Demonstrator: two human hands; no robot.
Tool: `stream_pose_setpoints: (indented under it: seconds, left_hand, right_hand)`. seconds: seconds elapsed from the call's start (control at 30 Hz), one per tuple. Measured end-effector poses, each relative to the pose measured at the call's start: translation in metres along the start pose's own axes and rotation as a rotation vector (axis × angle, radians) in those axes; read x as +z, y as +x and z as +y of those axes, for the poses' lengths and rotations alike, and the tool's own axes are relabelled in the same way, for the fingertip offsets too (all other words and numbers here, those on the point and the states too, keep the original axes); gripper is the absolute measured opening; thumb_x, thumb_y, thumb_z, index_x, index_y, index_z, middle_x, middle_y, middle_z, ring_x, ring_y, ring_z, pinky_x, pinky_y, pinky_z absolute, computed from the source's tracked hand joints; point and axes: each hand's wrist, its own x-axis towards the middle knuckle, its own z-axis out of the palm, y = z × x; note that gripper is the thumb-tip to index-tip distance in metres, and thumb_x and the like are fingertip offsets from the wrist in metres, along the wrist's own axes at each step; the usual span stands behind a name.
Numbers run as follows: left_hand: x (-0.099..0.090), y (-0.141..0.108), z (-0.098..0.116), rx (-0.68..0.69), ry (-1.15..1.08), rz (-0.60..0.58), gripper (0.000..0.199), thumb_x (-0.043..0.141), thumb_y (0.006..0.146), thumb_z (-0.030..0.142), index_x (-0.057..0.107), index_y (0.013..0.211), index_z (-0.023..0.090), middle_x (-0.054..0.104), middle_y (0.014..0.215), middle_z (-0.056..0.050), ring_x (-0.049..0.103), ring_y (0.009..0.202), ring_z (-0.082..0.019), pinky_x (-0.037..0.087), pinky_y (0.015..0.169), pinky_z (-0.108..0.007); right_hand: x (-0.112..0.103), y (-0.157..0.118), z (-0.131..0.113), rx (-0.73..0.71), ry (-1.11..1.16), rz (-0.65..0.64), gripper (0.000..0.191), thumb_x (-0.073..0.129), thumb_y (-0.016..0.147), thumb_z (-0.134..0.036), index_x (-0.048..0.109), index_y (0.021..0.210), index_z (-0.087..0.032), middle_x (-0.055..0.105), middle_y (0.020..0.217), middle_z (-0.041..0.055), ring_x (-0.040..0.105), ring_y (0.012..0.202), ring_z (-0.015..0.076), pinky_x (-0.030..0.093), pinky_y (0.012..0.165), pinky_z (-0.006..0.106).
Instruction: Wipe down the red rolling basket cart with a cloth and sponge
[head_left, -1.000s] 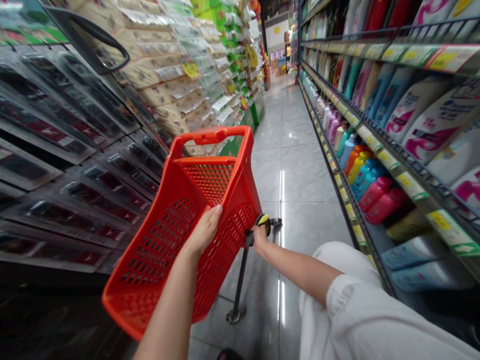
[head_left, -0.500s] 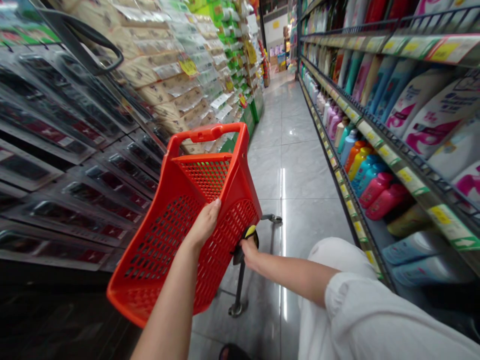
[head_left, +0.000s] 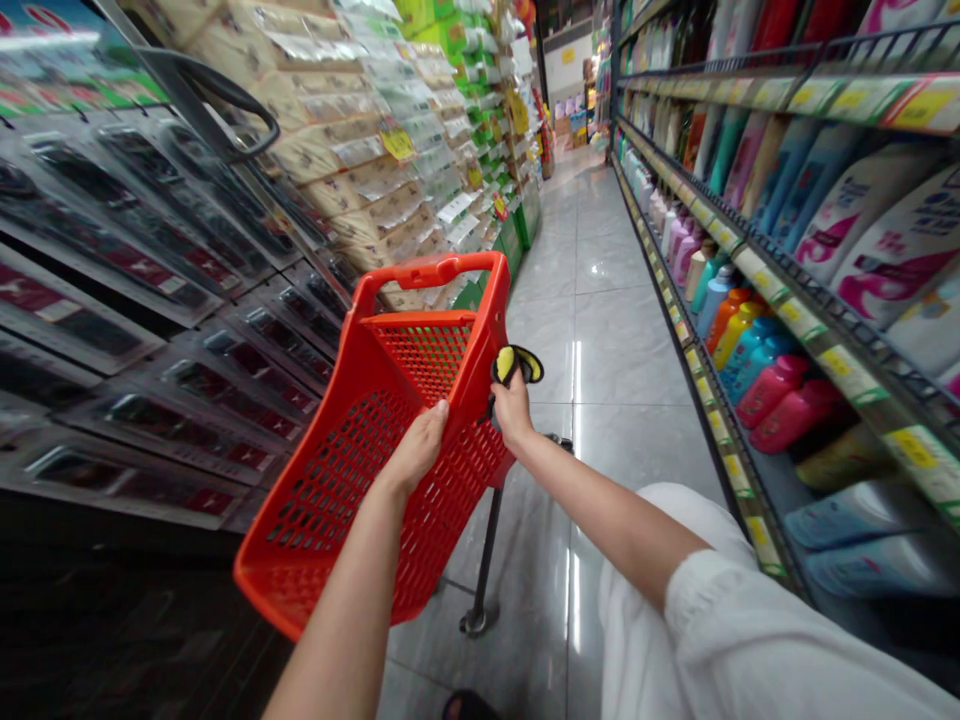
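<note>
Cloth (head_left: 506, 364), likely soft and light, is best bunched; right hand (head_left: 514, 413) pinches it, left hand (head_left: 421, 445) clasps stiff-looking cart (head_left: 481, 345) by right rim (head_left: 464, 366).

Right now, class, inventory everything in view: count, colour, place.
Cart: one, red, centre
Held item: one, yellow-black, by cart
Packs: many, beige, white, green, beyond cart
Hanging packages: many, clear and dark, left
Handle: one, black, upper left
Shelves: several, dark, right
Bottles: many, mixed, on shelves
Labels: many, yellow, white, green, shelf edges
Floor: one, grey, aisle
Shoe: one, dark, bottom edge
Sleeve: one, white, lower right
Left hand: one, bare, on cart's side
Right hand: one, bare, on held item
</note>
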Motion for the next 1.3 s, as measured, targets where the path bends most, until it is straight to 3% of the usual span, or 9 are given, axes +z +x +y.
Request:
stream_pose_setpoints:
  seconds: [0.1, 0.23, 0.47, 0.63, 0.73, 0.87, 0.97, 1.1, 1.3]
  left_hand:
    - [0.003, -0.001, 0.003, 0.002, 0.008, 0.012, 0.083, 0.038, 0.08, 0.077, 0.069, 0.114, 0.008, 0.073, 0.109, -0.011, 0.061, 0.115, -0.031, 0.037, 0.11, -0.043]
    - [0.006, -0.003, 0.006, -0.012, -0.01, -0.006, 0.083, 0.037, 0.082, 0.076, 0.067, 0.118, 0.008, 0.072, 0.113, -0.012, 0.063, 0.112, -0.031, 0.04, 0.108, -0.043]
    - [0.008, -0.005, 0.006, 0.037, -0.005, -0.019, 0.08, 0.038, 0.084, 0.073, 0.064, 0.123, 0.008, 0.065, 0.128, -0.012, 0.057, 0.122, -0.029, 0.034, 0.113, -0.04]
    - [0.008, -0.006, 0.006, 0.004, -0.025, -0.036, 0.079, 0.036, 0.084, 0.073, 0.063, 0.125, 0.01, 0.066, 0.126, -0.012, 0.056, 0.124, -0.029, 0.036, 0.112, -0.042]
    - [0.007, -0.007, 0.007, 0.007, -0.006, -0.03, 0.08, 0.036, 0.084, 0.074, 0.062, 0.125, 0.01, 0.067, 0.125, -0.011, 0.054, 0.126, -0.03, 0.033, 0.114, -0.043]
    - [0.007, -0.009, 0.008, 0.009, 0.007, -0.018, 0.079, 0.037, 0.085, 0.073, 0.064, 0.123, 0.009, 0.066, 0.127, -0.012, 0.055, 0.125, -0.03, 0.031, 0.114, -0.043]
    - [0.008, -0.009, 0.01, -0.002, -0.002, -0.014, 0.079, 0.035, 0.085, 0.073, 0.066, 0.121, 0.01, 0.069, 0.122, -0.011, 0.057, 0.122, -0.029, 0.035, 0.112, -0.043]
    - [0.008, -0.009, 0.011, -0.005, 0.006, 0.005, 0.083, 0.033, 0.083, 0.077, 0.068, 0.117, 0.009, 0.071, 0.116, -0.012, 0.059, 0.12, -0.029, 0.034, 0.113, -0.043]
    - [0.006, -0.009, 0.008, -0.038, 0.019, 0.005, 0.085, 0.026, 0.084, 0.077, 0.066, 0.118, 0.009, 0.07, 0.119, -0.012, 0.052, 0.128, -0.028, 0.034, 0.113, -0.041]
  right_hand:
    - [-0.006, -0.007, -0.029, -0.072, -0.085, -0.084, 0.07, 0.042, 0.082, -0.012, 0.027, 0.15, -0.017, 0.034, 0.154, 0.0079, 0.028, 0.144, 0.019, 0.027, 0.119, 0.039]
    - [-0.015, -0.033, -0.045, -0.036, -0.22, -0.137, 0.074, 0.04, 0.077, -0.003, 0.032, 0.149, -0.018, 0.034, 0.154, 0.0095, 0.027, 0.145, 0.0218, 0.024, 0.12, 0.042]
    - [-0.042, 0.011, -0.055, -0.276, -0.225, -0.236, 0.081, 0.041, 0.073, 0.001, 0.033, 0.148, -0.028, 0.025, 0.159, 0.0044, 0.024, 0.146, 0.0224, 0.026, 0.117, 0.047]
    - [-0.044, -0.009, -0.037, -0.228, -0.209, -0.154, 0.067, 0.046, 0.074, -0.003, 0.046, 0.138, -0.022, 0.04, 0.143, 0.0104, 0.037, 0.137, 0.0213, 0.034, 0.114, 0.04]
    - [-0.039, -0.005, -0.044, -0.231, -0.126, -0.064, 0.062, 0.044, 0.073, -0.002, 0.048, 0.132, -0.02, 0.048, 0.131, 0.0113, 0.043, 0.131, 0.0204, 0.035, 0.114, 0.04]
    - [-0.044, 0.007, -0.052, -0.293, -0.083, -0.141, 0.06, 0.044, 0.07, -0.002, 0.049, 0.128, -0.019, 0.053, 0.129, 0.0106, 0.044, 0.13, 0.0208, 0.033, 0.115, 0.043]
    - [-0.052, -0.007, -0.038, -0.168, -0.154, -0.168, 0.054, 0.047, 0.07, -0.004, 0.053, 0.123, -0.016, 0.056, 0.125, 0.0129, 0.049, 0.123, 0.024, 0.039, 0.109, 0.045]
    - [-0.05, -0.017, -0.024, 0.041, -0.147, -0.081, 0.04, 0.05, 0.071, -0.008, 0.06, 0.109, -0.015, 0.064, 0.107, 0.0111, 0.059, 0.105, 0.0244, 0.047, 0.098, 0.043]
    - [-0.035, -0.015, -0.052, -0.202, -0.073, -0.096, 0.043, 0.053, 0.076, -0.013, 0.056, 0.119, -0.018, 0.057, 0.128, 0.0115, 0.049, 0.124, 0.0236, 0.037, 0.108, 0.043]
